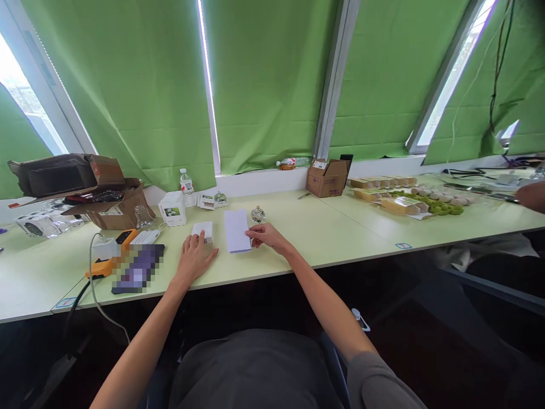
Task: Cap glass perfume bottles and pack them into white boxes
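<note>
A folded white sheet of paper [235, 227] lies on the pale green table, taller than it is wide. My right hand [269, 237] has its right edge pinched between thumb and fingers. Just beyond that hand sits a small round, shiny metallic object [258, 214], its kind too small to make out. My left hand [195, 258] rests with the fingers stretched forward and the thumb apart. Its fingertips touch the near side of a small white box [204, 228], left of the paper.
Left of me lie a blurred phone [139, 269], orange devices [102, 268] and cables. Behind them stand a white carton [172, 208], a water bottle [186, 183] and open cardboard boxes [113, 213]. A brown box [327, 178] stands at the back; egg-carton-like trays [443, 205] and another person's hand [531, 196] are rightward.
</note>
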### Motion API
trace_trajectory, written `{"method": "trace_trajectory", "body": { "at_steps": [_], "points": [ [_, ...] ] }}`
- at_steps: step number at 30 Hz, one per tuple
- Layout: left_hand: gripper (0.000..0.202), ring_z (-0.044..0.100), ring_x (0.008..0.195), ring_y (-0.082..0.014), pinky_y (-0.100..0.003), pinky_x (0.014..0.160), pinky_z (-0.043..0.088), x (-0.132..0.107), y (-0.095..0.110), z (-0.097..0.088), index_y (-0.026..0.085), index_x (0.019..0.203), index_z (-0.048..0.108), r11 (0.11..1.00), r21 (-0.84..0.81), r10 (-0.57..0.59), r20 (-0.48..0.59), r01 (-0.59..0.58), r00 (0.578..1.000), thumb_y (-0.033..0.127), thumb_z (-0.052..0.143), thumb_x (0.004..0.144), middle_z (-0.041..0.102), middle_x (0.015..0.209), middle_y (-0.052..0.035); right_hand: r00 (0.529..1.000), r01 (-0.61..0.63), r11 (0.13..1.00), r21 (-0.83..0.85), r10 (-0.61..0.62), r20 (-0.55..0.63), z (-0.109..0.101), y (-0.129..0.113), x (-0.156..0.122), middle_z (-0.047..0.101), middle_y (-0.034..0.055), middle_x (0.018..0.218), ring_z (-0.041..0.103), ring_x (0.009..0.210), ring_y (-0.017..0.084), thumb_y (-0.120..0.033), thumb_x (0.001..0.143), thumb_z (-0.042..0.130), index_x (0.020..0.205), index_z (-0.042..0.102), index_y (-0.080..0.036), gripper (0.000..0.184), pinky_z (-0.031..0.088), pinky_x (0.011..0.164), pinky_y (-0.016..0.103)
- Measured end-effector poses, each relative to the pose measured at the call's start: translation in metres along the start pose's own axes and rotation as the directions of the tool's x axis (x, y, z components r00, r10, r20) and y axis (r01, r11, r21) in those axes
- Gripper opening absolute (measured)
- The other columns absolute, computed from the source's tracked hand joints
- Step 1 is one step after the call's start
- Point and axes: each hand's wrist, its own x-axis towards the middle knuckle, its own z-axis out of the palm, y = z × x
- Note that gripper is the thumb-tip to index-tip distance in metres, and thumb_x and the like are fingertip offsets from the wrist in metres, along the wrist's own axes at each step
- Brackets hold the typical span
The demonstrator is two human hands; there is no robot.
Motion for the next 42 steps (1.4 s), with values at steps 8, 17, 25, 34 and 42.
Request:
{"method": "trace_trajectory", "body": {
  "at_steps": [8,17,25,34,42],
  "points": [
    [0.040,0.043,0.120,-0.0349,-0.048,0.102,0.035,0.000,0.010,-0.008,0.014,0.107,0.057,0.995,0.027,0.097,-0.128,-0.095,0.987,0.049,0.048,0.088,0.055,0.115,-0.0186,1.000,0.001,1.000,-0.001,-0.001,0.003,0.000,0.002,0.002,0.069,0.0076,0.076,0.061,0.059,0.011,-0.051,0.072,0.073,0.088,0.073,-0.012,0.042,0.050,0.054,0.023],
    [0.038,0.054,0.108,-0.0320,-0.044,0.099,0.036,0.001,0.016,-0.015,0.019,0.107,0.061,0.995,-0.052,0.078,-0.121,-0.085,0.990,0.050,0.047,0.089,0.062,0.108,-0.0141,1.000,0.000,1.000,-0.007,0.000,0.009,0.000,-0.001,0.000,0.070,0.0077,0.077,0.061,0.059,0.012,-0.052,0.072,0.072,0.088,0.073,-0.012,0.043,0.050,0.055,0.023],
    [0.034,0.057,0.098,-0.0294,-0.041,0.088,0.042,0.000,0.019,-0.016,0.021,0.092,0.060,0.995,-0.076,0.063,-0.084,-0.070,0.994,0.052,0.048,0.088,0.062,0.102,-0.0117,1.000,-0.001,1.000,-0.012,0.001,0.003,0.000,0.001,0.001,0.070,0.0079,0.077,0.062,0.060,0.012,-0.052,0.073,0.072,0.088,0.073,-0.012,0.042,0.051,0.057,0.024],
    [0.015,0.054,0.108,-0.0283,-0.042,0.100,0.036,0.003,0.018,-0.018,0.020,0.095,0.058,0.985,-0.143,0.090,-0.085,-0.102,0.992,0.023,0.051,0.082,0.064,0.110,-0.0094,1.000,-0.003,1.000,-0.015,0.003,0.013,0.000,0.001,0.001,0.070,0.0080,0.078,0.062,0.060,0.012,-0.052,0.073,0.072,0.088,0.073,-0.012,0.043,0.052,0.056,0.024],
    [0.043,0.043,0.126,-0.0309,-0.046,0.107,0.028,0.003,0.013,-0.014,0.014,0.124,0.053,0.995,-0.047,-0.088,-0.097,0.084,0.991,0.039,0.038,0.092,0.053,0.131,-0.0165,1.000,0.000,1.000,-0.016,0.001,0.010,0.001,0.001,0.001,0.070,0.0077,0.077,0.062,0.060,0.012,-0.053,0.073,0.072,0.089,0.073,-0.012,0.044,0.051,0.056,0.023]
  ]
}}
